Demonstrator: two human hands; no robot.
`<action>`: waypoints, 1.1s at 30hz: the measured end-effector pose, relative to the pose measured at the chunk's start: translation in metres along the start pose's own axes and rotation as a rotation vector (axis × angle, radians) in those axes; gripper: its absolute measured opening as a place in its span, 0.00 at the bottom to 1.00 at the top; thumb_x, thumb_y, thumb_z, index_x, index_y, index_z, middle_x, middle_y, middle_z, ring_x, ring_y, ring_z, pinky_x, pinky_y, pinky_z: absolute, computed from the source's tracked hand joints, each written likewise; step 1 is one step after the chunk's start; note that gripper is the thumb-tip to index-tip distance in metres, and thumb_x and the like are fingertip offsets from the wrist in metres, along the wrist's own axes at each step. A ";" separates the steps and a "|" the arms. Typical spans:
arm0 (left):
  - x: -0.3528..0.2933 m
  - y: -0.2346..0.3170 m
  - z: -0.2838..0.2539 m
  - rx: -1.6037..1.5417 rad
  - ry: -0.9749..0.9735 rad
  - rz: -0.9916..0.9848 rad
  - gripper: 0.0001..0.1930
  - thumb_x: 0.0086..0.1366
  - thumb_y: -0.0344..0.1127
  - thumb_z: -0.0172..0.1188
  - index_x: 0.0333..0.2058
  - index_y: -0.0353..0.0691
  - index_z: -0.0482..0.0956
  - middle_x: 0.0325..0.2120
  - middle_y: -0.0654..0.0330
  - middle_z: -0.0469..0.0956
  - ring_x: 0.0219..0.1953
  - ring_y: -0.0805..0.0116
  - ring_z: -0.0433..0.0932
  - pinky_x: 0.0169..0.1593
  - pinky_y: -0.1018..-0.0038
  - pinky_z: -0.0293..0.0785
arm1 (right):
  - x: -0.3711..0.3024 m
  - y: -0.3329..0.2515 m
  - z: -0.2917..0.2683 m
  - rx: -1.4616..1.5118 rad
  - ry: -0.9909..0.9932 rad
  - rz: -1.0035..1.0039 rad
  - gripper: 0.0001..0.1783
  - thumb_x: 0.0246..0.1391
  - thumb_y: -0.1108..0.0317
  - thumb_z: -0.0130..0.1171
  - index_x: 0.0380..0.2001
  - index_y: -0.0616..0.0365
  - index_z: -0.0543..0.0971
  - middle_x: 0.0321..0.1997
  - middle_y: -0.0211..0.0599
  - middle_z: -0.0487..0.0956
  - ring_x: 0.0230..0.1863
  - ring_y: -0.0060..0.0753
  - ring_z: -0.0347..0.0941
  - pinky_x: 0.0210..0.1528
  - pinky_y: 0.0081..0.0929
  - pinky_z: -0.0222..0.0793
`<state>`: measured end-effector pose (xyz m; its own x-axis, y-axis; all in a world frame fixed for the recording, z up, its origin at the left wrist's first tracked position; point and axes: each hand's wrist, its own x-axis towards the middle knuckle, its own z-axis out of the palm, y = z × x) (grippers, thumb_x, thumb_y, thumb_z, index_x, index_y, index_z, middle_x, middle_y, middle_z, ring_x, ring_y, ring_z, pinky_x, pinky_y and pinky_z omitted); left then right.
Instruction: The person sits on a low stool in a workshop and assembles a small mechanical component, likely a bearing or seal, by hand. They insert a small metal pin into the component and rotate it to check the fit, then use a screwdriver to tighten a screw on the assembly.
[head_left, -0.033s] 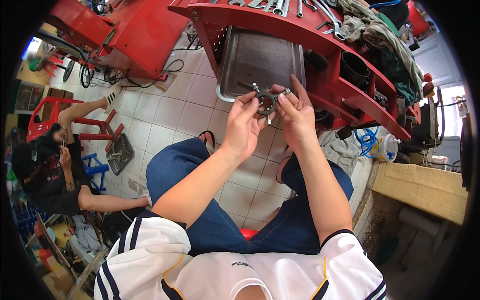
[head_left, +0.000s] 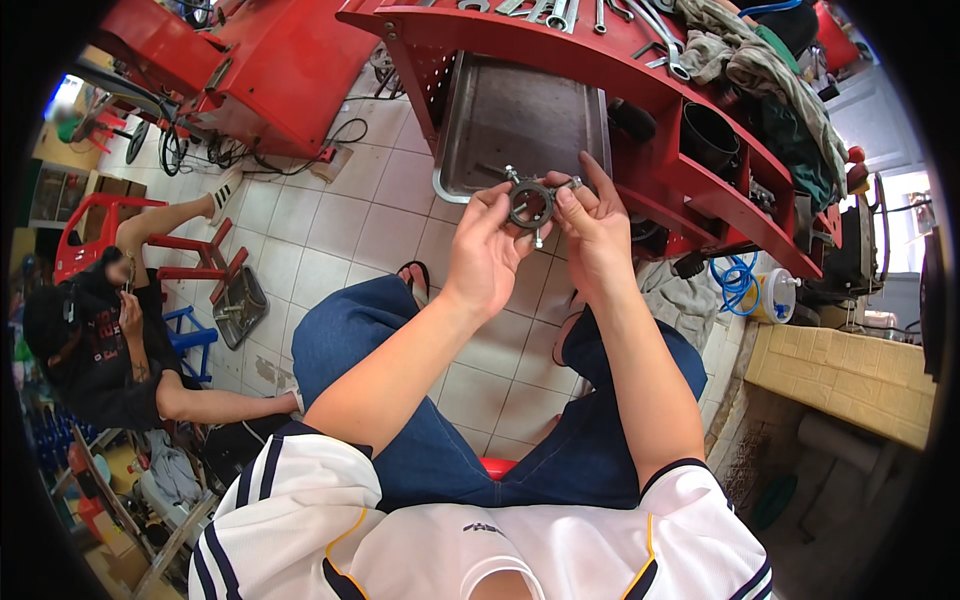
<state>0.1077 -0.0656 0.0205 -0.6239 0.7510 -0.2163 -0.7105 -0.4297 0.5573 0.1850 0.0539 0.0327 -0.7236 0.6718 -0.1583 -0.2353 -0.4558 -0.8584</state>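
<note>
- Dark metal ring [head_left: 531,185]: held in mid-air by both hands, in front of the near edge of the metal tray [head_left: 520,110]. Open center, tilted a bit.
- Bolts [head_left: 539,240] stick out around the ring: one at upper left, one at the near side, one at the right by the fingers.
- Left hand [head_left: 482,255]: thumb and fingers pinching the ring's left rim.
- Right hand [head_left: 598,240]: thumb and fingers pinching the ring's right side, by the right bolt; one finger stretched out past it.
- Tray: slotted under the left end of the red table [head_left: 480,28], near end sticking out.
- Wrenches [head_left: 562,14]: loose on the tabletop, toward the near edge.
- Rags [head_left: 745,65]: heaped at the table's right end.
- Black round container [head_left: 709,135]: in the open compartment below the table's near edge.
- Blue hose [head_left: 735,284]: coiled against a white bucket [head_left: 776,297] on the floor, off the table's right end.
- Co-worker [head_left: 85,340]: seated well off to the left, near a blue stool [head_left: 190,340].
</note>
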 end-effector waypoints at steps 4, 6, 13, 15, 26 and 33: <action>-0.005 0.002 0.001 -0.073 -0.039 -0.052 0.21 0.76 0.50 0.43 0.51 0.37 0.68 0.55 0.48 0.73 0.57 0.59 0.75 0.62 0.58 0.74 | 0.008 0.010 -0.016 -0.008 0.043 0.045 0.42 0.58 0.70 0.67 0.69 0.65 0.56 0.43 0.40 0.82 0.48 0.30 0.77 0.53 0.27 0.70; -0.007 0.001 0.003 -0.076 -0.027 -0.050 0.21 0.76 0.50 0.43 0.51 0.36 0.68 0.54 0.48 0.73 0.57 0.58 0.75 0.62 0.56 0.74 | 0.008 0.011 -0.017 0.032 0.062 0.076 0.43 0.58 0.71 0.67 0.69 0.65 0.55 0.43 0.40 0.83 0.47 0.29 0.78 0.53 0.25 0.70; -0.006 0.003 0.003 -0.071 0.007 -0.018 0.22 0.76 0.51 0.43 0.52 0.36 0.67 0.54 0.46 0.72 0.57 0.56 0.75 0.62 0.55 0.74 | 0.000 -0.003 -0.003 0.076 -0.014 0.032 0.47 0.56 0.65 0.70 0.71 0.64 0.54 0.48 0.40 0.81 0.45 0.26 0.77 0.48 0.20 0.69; -0.006 0.004 0.003 -0.070 -0.019 -0.032 0.22 0.76 0.51 0.43 0.52 0.35 0.67 0.54 0.46 0.72 0.57 0.56 0.75 0.62 0.55 0.74 | 0.004 0.003 -0.012 -0.045 -0.008 0.049 0.48 0.57 0.64 0.70 0.72 0.64 0.53 0.53 0.43 0.79 0.46 0.28 0.76 0.49 0.21 0.68; -0.004 0.003 0.002 -0.083 -0.001 -0.035 0.22 0.76 0.51 0.43 0.51 0.35 0.67 0.54 0.45 0.73 0.57 0.56 0.75 0.61 0.55 0.75 | 0.002 0.000 -0.012 0.023 -0.014 0.027 0.42 0.60 0.58 0.66 0.70 0.62 0.57 0.52 0.41 0.79 0.48 0.28 0.76 0.53 0.26 0.68; -0.005 0.002 0.000 -0.080 -0.021 -0.061 0.23 0.76 0.51 0.43 0.52 0.35 0.67 0.54 0.46 0.72 0.56 0.58 0.75 0.61 0.55 0.75 | 0.009 0.006 -0.020 0.065 0.079 0.069 0.37 0.62 0.59 0.64 0.67 0.65 0.60 0.54 0.46 0.78 0.52 0.32 0.77 0.52 0.29 0.71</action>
<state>0.1099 -0.0704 0.0225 -0.5724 0.7870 -0.2302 -0.7711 -0.4211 0.4777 0.1901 0.0690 0.0166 -0.6868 0.6804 -0.2556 -0.2304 -0.5374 -0.8112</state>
